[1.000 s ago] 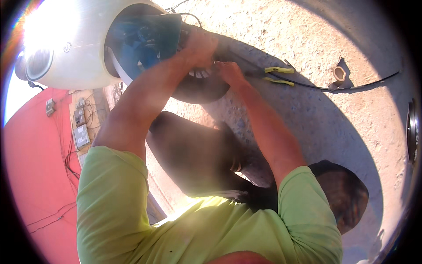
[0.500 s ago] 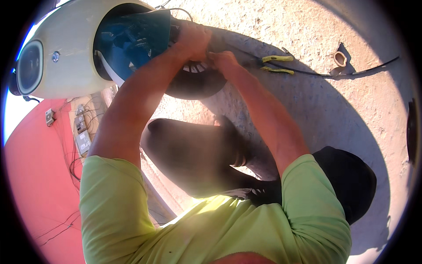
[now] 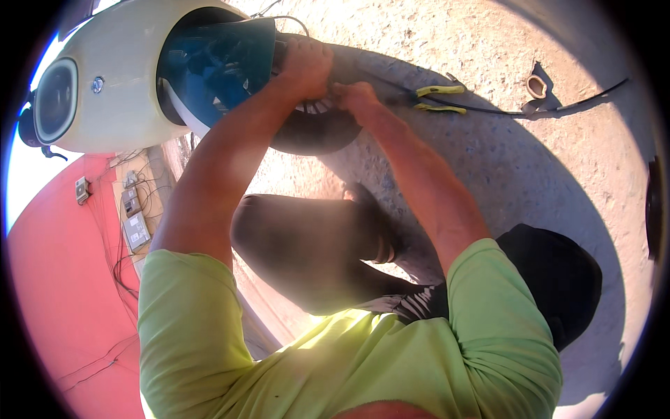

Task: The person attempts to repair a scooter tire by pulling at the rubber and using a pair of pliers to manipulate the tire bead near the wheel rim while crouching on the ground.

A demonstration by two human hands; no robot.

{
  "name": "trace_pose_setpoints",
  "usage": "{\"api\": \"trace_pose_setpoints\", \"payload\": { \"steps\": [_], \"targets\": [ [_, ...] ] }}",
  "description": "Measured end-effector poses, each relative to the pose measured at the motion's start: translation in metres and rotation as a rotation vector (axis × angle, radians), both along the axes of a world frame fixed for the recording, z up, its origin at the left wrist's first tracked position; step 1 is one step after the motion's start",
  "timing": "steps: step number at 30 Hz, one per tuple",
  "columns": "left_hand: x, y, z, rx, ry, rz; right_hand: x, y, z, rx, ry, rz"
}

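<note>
Black wheel at the teal fender of the cream scooter has left hand and right hand close together beside its spokes, perhaps so both can reach one small spot. Both hands look curled, but I cannot tell what they grip. Yellow-handled pliers lie near, seemingly for easy reach, their jaws hard to make out.

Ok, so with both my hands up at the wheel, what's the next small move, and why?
Probably ease the right hand slightly aside for a clearer look. It sits close beside the left hand over the dark wheel, and whatever lies between them is too hidden to judge. The yellow-handled tool lies on the ground, untouched.
</note>
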State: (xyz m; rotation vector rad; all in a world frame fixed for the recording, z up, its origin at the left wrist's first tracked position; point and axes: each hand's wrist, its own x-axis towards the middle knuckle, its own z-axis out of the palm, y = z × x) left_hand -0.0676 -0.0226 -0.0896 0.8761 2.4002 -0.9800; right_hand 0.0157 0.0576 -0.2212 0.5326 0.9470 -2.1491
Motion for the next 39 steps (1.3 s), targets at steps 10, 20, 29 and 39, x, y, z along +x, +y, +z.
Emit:
{"api": "trace_pose_setpoints", "payload": {
  "steps": [10, 20, 29, 39],
  "targets": [
    [-0.001, -0.009, -0.005, 0.011, -0.008, -0.045, -0.006, 0.010, 0.013, 0.057, 0.031, 0.171],
    [0.007, 0.014, 0.011, -0.120, -0.024, 0.008, -0.001, 0.037, 0.028, 0.044, 0.208, 0.288],
    [0.004, 0.032, 0.018, -0.157, -0.073, 0.079, 0.016, 0.007, -0.004, 0.479, 0.555, 0.108],
    [0.004, 0.036, 0.022, -0.218, -0.071, 0.062, 0.007, 0.014, 0.001, 0.384, 0.662, 0.183]
  ]
}}
